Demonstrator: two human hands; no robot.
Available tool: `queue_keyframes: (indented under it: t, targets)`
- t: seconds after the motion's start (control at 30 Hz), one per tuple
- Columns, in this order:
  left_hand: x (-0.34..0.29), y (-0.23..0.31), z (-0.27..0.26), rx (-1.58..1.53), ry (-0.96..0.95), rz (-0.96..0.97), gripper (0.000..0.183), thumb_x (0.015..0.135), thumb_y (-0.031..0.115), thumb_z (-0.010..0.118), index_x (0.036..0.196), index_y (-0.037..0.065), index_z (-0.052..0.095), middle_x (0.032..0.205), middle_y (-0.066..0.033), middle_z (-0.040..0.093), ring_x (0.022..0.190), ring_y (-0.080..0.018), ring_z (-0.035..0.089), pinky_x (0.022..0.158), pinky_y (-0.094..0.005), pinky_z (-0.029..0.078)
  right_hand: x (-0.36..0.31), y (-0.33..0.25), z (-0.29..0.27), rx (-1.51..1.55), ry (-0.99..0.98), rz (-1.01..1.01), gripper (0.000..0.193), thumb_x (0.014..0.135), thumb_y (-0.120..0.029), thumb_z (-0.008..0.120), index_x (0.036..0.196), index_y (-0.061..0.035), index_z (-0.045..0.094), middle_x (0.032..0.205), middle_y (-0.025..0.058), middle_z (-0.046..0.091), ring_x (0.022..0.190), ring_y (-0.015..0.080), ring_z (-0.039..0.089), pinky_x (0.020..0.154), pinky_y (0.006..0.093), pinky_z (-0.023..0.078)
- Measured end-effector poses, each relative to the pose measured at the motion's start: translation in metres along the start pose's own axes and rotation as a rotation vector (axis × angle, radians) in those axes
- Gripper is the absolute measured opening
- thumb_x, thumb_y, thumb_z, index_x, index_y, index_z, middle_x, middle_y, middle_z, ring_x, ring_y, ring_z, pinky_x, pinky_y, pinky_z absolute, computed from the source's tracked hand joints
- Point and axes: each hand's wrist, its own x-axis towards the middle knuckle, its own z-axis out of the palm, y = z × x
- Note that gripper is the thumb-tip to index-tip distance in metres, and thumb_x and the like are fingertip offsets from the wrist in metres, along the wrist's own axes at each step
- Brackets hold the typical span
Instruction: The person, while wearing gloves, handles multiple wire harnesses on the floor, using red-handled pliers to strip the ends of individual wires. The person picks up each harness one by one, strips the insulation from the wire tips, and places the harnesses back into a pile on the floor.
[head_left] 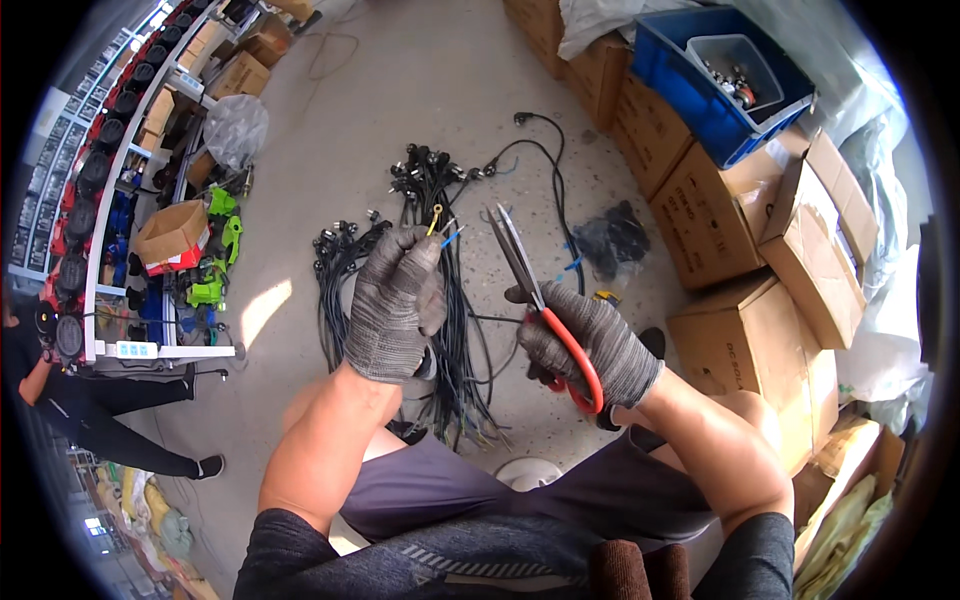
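My left hand (395, 305), in a grey knit glove, is closed on the end of a black power cable. Past its fingertips stick a yellow wire with a ring terminal (436, 216) and a blue wire (453, 237). In my right hand (592, 340), also gloved, is a pair of scissors (572, 352) with red handles. Their blades point up and away, slightly parted, to the right of the wire ends and apart from them. Beneath my hands a bundle of black power cables (458, 330) with plugs lies on the floor. The held cable's course below my left hand is partly hidden.
Cardboard boxes (690, 215) line the right side, with a blue crate (665, 70) on top holding a tub of small metal parts. A black bundle in clear plastic (612, 240) lies on the floor. At left are a workbench (95, 250), green parts (212, 285) and another person (110, 405).
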Motion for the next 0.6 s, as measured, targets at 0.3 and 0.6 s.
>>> queue_keyframes:
  t: [0.3,0.6]
  targets:
    - [-0.006,-0.002,0.005,-0.012,-0.071,-0.052,0.015,0.088,0.018,0.070,0.097,0.011,0.060,0.061,0.0073,0.042,0.047,-0.0032,0.039,0.042,-0.0197,0.032,0.003,0.007,0.008,0.069,0.003,-0.083,0.042,0.089,-0.015,0.074,0.123,0.0035,0.058,0.091,0.0090,0.064,0.082,0.0118,0.058,0.077,0.0282,0.052]
    - [-0.014,-0.008,0.010,0.139,-0.088,-0.001,0.014,0.092,0.015,0.068,0.101,0.005,0.067,0.068,0.0061,0.051,0.052,-0.0014,0.041,0.045,-0.0193,0.031,0.006,0.012,0.006,-0.042,0.029,-0.236,0.045,0.089,-0.013,0.074,0.128,0.0037,0.057,0.098,0.0095,0.067,0.089,0.0109,0.062,0.084,0.0278,0.053]
